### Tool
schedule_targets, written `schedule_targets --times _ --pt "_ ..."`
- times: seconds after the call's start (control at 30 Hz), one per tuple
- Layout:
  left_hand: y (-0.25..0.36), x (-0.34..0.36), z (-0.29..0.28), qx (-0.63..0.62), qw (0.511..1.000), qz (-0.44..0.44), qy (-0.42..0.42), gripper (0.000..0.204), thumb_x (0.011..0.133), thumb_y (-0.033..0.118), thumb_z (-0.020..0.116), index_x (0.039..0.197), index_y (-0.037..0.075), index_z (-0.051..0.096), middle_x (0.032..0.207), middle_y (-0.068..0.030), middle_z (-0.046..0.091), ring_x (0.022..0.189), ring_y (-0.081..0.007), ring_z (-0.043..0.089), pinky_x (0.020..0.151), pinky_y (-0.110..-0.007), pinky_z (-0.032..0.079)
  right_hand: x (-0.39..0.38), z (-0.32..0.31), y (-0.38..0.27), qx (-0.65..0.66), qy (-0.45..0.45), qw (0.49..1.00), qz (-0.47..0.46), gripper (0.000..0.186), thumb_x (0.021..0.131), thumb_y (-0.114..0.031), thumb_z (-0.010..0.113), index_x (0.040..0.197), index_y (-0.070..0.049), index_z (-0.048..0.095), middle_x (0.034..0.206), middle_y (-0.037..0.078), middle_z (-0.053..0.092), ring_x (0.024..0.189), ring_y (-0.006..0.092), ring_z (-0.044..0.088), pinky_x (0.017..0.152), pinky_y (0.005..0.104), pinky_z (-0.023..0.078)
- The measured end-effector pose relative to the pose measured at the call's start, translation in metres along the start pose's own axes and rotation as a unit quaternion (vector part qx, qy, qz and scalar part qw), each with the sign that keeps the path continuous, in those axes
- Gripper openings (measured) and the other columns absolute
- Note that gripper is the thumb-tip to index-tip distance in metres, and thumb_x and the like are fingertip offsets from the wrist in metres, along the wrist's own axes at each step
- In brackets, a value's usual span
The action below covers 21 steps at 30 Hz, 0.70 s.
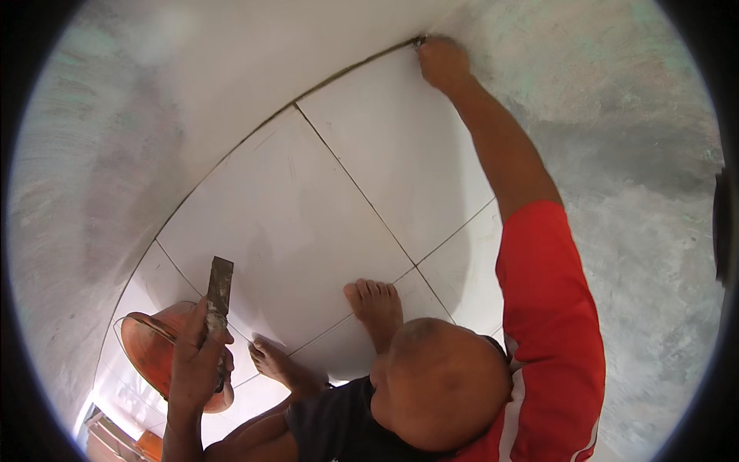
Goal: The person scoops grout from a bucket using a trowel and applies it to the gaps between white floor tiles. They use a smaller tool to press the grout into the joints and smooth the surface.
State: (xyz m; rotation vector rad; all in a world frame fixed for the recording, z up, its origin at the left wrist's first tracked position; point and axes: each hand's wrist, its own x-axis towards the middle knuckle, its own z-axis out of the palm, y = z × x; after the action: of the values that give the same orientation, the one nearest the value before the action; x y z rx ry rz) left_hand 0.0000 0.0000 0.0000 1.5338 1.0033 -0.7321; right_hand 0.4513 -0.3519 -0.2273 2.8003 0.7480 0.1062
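Observation:
At the lower left, my left hand (192, 362) is wrapped round a putty knife (220, 279), its flat, stained blade pointing up and away from me. Whitish residue coats the tool near my fingers. Just behind that hand is an orange bucket (142, 346) with a thin wire handle. My right arm reaches far forward, and my right hand (444, 63) is closed at the far corner, its fingertips at the dark joint (339, 73) between the floor tiles and the wall. Whatever the fingers pinch is too small and hidden to name.
Large white floor tiles (269, 208) with dark joints spread before me. Bare plastered walls rise ahead and on the right (639, 185). My two bare feet (377, 308) and a bent knee (446, 385) are close in. An orange object (149, 444) shows at the lower left edge.

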Motion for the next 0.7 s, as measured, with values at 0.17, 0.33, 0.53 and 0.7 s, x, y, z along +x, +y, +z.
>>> schedule_targets --times 0.17,0.33,0.53,0.7 --pt "-0.009 0.013 -0.001 -0.032 0.998 0.057 0.004 0.056 0.1 0.005 0.049 0.155 0.006 0.038 0.089 -0.0051 0.058 0.056 -0.0077 0.055 0.047 -0.022 0.046 -0.035 -0.046 0.019 -0.024 -0.09 0.995 -0.02 0.018 0.089 -0.011 0.059 0.097 -0.001 0.072 0.095 0.019 0.072 0.093 0.0364 0.071 0.082 0.0473 0.058" --pt "0.0 0.0 -0.006 -0.006 0.997 0.071 -0.039 0.056 0.1 0.006 0.05 0.155 0.006 0.038 0.088 -0.0044 0.058 0.055 -0.0068 0.055 0.046 -0.022 0.045 -0.183 -0.038 0.042 -0.002 -0.097 0.995 0.024 0.014 0.086 -0.004 0.06 0.096 0.0 0.068 0.103 0.019 0.067 0.098 0.0381 0.067 0.081 0.048 0.058" --pt "0.004 -0.003 0.001 0.012 0.995 0.096 -0.032 0.057 0.097 0.003 0.048 0.154 0.006 0.04 0.086 -0.004 0.058 0.054 -0.007 0.055 0.046 -0.022 0.045 -0.328 -0.05 0.053 0.037 -0.094 0.988 0.119 0.031 0.082 -0.001 0.063 0.112 -0.002 0.066 0.106 0.011 0.063 0.101 0.0351 0.061 0.082 0.0455 0.056" --pt "0.013 -0.011 0.005 0.038 0.994 0.097 -0.016 0.057 0.095 0.001 0.046 0.152 0.004 0.042 0.084 -0.004 0.058 0.055 -0.0073 0.055 0.047 -0.023 0.045 -0.373 -0.062 0.053 0.119 0.0 0.975 0.187 0.042 0.08 0.002 0.065 0.121 -0.006 0.067 0.109 0.011 0.063 0.1 0.0347 0.059 0.085 0.0447 0.054"
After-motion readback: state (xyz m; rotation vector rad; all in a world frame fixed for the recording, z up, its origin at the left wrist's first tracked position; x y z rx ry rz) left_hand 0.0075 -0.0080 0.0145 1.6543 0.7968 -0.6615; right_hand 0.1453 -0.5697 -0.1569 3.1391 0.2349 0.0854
